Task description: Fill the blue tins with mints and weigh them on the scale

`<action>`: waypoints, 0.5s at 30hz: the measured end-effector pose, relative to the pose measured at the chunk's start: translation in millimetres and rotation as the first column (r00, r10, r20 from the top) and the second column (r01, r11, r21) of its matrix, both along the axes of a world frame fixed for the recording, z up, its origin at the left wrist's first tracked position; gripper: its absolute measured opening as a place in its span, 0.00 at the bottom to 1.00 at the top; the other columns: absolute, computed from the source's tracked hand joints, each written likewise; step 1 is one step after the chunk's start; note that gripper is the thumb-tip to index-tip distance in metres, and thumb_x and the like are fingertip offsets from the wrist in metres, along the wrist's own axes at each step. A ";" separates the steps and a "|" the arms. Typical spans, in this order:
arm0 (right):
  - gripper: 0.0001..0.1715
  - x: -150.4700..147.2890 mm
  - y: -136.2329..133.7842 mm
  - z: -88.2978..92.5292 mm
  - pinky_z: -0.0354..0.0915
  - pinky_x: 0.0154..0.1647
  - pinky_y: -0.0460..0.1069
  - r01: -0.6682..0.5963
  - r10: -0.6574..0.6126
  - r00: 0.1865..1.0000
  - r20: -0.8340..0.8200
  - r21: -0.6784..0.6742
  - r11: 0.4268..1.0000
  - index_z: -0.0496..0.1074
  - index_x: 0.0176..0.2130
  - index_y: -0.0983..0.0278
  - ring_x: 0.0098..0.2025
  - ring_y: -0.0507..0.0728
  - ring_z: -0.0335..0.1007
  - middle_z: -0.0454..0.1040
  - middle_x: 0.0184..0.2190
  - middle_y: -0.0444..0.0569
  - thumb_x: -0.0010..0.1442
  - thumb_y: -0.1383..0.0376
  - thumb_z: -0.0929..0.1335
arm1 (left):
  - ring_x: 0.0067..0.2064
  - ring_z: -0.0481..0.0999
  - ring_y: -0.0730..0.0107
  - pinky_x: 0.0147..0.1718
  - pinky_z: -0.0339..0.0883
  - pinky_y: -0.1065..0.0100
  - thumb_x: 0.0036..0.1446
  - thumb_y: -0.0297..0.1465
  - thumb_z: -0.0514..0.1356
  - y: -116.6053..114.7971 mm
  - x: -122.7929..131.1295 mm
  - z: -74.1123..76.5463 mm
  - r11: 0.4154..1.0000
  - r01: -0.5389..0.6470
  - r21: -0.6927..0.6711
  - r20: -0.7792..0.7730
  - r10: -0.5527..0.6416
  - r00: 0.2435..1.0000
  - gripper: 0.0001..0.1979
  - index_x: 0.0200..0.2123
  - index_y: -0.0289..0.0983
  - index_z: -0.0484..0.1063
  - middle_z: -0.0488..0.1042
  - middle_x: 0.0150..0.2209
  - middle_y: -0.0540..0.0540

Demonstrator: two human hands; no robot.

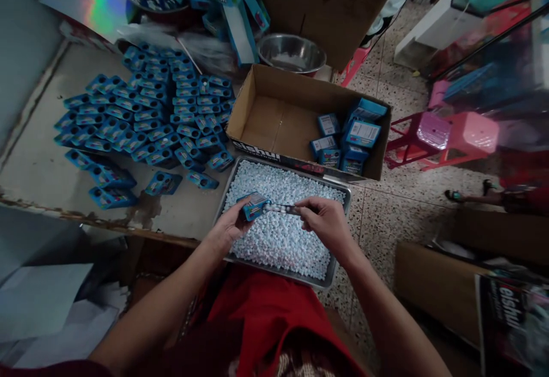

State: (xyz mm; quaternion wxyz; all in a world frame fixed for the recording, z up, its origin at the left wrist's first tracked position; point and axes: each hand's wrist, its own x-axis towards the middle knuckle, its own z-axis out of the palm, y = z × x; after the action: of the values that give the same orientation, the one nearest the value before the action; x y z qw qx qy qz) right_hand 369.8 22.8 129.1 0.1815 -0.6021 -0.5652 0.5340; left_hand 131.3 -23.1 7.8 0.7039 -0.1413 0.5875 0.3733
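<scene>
My left hand [231,221] holds a small blue printed box [254,206], tilted above the metal tray [338,262]. My right hand [322,217] pinches a slim scoop [288,209] carrying several white pellets, its tip at the box's right end. Whether pellets are passing into the box is too small to tell. Small white and pale blue pellets [283,251] fill the tray beneath both hands. To the left, many blue boxes [150,108] stand in packed rows, round holes showing in their tops.
Beyond the tray lies an open cardboard carton [274,115] with several blue boxes [362,132] at its right end. A steel bowl [291,54] stands behind it. Plastic stools [429,137] and another carton [429,291] are on the right.
</scene>
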 end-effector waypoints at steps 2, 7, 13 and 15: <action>0.10 -9.3 -1.3 5.8 0.65 0.25 0.46 -0.070 0.066 0.996 0.062 0.070 0.995 0.83 0.37 0.63 0.22 0.51 0.73 0.76 0.22 0.44 0.61 0.66 0.69 | 0.27 0.77 0.73 0.23 0.73 0.74 0.63 0.30 0.66 4.3 -4.9 -0.5 0.999 0.015 -0.051 0.000 -0.015 1.000 0.09 0.46 0.37 0.76 0.79 0.34 0.48; 0.11 19.4 -11.9 5.2 0.67 0.26 0.46 0.029 -0.030 0.999 0.020 0.033 0.999 0.84 0.41 0.62 0.23 0.52 0.74 0.76 0.24 0.44 0.63 0.62 0.70 | 0.30 0.77 0.70 0.29 0.78 0.69 0.63 0.35 0.67 2.8 -26.9 18.2 0.995 0.068 -0.075 -0.027 -0.071 0.997 0.10 0.44 0.37 0.75 0.79 0.37 0.44; 0.19 119.5 -46.5 -85.4 0.71 0.24 0.48 0.458 -0.460 0.888 0.029 -0.161 0.874 0.83 0.35 0.66 0.21 0.54 0.72 0.77 0.22 0.46 0.49 0.54 0.79 | 0.50 0.80 0.53 0.53 0.76 0.51 0.35 0.31 0.82 -21.5 -35.0 29.3 0.877 0.467 0.109 -0.500 -0.358 0.789 0.53 0.65 0.46 0.65 0.69 0.62 0.35; 0.21 115.1 -54.2 -128.8 0.71 0.24 0.48 0.477 -0.495 0.869 -0.021 -0.237 0.847 0.81 0.32 0.66 0.21 0.54 0.71 0.76 0.21 0.46 0.45 0.53 0.79 | 0.59 0.75 0.47 0.59 0.71 0.49 0.33 0.29 0.81 -25.1 -30.5 21.1 0.746 0.664 0.055 -0.795 -0.370 0.481 0.47 0.60 0.44 0.72 0.67 0.64 0.36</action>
State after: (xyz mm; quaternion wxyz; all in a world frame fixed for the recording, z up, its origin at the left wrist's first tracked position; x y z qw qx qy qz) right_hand 484.9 -31.3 0.4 0.2645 -0.7199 -0.3228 0.5546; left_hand 100.8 -48.1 28.9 0.4938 0.3405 0.7562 0.2615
